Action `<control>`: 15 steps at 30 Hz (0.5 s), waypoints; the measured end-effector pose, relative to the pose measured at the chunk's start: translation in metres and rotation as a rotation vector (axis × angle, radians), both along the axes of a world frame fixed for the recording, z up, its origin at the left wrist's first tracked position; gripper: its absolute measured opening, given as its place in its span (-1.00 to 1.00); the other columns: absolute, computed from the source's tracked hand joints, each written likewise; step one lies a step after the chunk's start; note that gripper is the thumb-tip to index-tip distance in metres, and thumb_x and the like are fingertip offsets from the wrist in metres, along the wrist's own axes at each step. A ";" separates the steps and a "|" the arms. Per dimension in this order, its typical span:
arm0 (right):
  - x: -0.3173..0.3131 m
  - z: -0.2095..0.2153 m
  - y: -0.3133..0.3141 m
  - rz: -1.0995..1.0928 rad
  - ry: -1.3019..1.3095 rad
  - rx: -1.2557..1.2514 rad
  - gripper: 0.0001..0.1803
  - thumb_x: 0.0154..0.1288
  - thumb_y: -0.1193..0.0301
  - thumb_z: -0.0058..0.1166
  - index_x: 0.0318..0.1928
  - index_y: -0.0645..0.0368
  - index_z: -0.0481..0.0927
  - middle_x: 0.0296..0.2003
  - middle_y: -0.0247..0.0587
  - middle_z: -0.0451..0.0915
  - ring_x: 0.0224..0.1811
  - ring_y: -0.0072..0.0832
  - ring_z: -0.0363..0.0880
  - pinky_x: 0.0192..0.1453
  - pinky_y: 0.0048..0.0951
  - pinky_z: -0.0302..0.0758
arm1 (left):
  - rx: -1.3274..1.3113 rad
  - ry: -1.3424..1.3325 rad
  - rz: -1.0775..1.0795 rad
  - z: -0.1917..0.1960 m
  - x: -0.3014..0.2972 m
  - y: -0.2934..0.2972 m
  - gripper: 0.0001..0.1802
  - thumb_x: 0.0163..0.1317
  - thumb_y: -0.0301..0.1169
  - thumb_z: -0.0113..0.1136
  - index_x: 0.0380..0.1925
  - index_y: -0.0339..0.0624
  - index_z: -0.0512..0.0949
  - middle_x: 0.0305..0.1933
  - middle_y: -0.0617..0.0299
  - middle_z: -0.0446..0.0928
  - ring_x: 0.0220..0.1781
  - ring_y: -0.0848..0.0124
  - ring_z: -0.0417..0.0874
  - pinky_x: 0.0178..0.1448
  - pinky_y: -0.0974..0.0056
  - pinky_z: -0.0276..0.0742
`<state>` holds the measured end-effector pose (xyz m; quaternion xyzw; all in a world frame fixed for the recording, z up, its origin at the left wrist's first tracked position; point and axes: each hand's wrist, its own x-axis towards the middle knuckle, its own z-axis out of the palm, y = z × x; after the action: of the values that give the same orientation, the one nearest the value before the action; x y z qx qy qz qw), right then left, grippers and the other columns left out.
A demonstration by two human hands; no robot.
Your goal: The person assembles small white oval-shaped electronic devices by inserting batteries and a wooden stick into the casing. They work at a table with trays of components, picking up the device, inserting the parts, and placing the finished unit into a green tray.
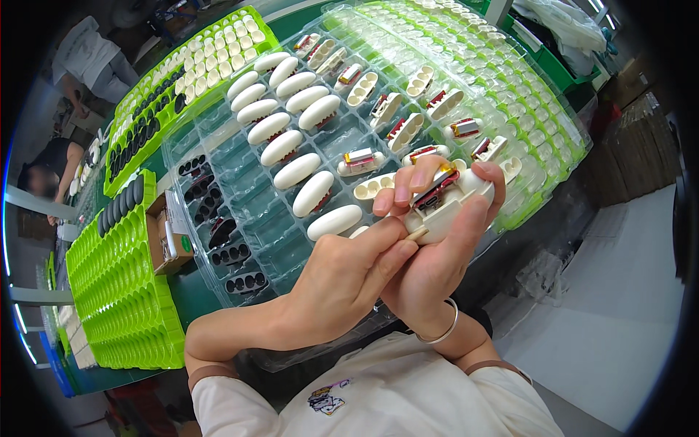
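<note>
My right hand (455, 233) is wrapped round a white oval earbud-style case (440, 218) that is opened up, with a dark red circuit board and a bit of gold-coloured film showing in it. The thumb lies along the near side, and the fingers curl over the far side. Against the lower left end of the case, my left hand (357, 269) pinches a thin pale stick (417, 233); most of it is hidden by the fingers. Below both hands lies a clear plastic tray (269, 251) holding several closed white cases (297, 169) and opened white inserts (362, 89) with boards.
Black inserts (229, 253) fill the tray's left side. A lime-green tray (120, 291) and a small cardboard box (175, 244) stand at left. Green trays with white and black shells (218, 54) lie farther back; clear-covered trays (524, 109) lie at right. Another person (95, 58) is at far left.
</note>
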<state>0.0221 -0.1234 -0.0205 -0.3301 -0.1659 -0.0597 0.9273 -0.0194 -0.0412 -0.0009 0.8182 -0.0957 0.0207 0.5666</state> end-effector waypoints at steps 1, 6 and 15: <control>0.001 -0.002 0.000 0.003 -0.005 -0.006 -0.71 0.33 0.04 -0.44 -0.02 -0.20 0.09 -0.37 -0.27 0.25 -0.36 -0.52 0.23 -0.25 -0.40 0.33 | 0.010 0.016 -0.003 0.001 0.000 0.000 -0.87 0.18 -0.41 -0.03 -0.44 -0.25 0.41 -0.63 -0.06 0.38 -0.60 0.06 0.39 -0.52 0.18 0.30; 0.002 -0.003 0.002 -0.007 -0.008 -0.015 -0.70 0.34 0.06 -0.44 -0.02 -0.17 0.09 -0.37 -0.28 0.26 -0.36 -0.51 0.24 -0.21 -0.40 0.34 | 0.044 -0.023 0.016 -0.001 0.002 0.000 -0.86 0.19 -0.41 -0.04 -0.43 -0.26 0.40 -0.63 -0.06 0.37 -0.60 0.06 0.39 -0.51 0.19 0.31; 0.004 0.005 -0.007 0.279 0.269 0.276 -0.63 0.33 0.04 -0.43 -0.01 -0.03 0.15 -0.36 -0.26 0.29 -0.32 -0.53 0.33 -0.10 -0.38 0.44 | 0.032 0.093 -0.029 0.012 0.003 0.008 -0.86 0.20 -0.44 -0.08 -0.39 -0.32 0.37 -0.53 -0.01 0.42 -0.52 0.13 0.48 -0.42 0.20 0.36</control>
<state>0.0261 -0.1301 -0.0151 -0.1792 -0.0750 0.0914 0.9767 -0.0162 -0.0330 0.0108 0.8256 -0.0817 -0.0271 0.5576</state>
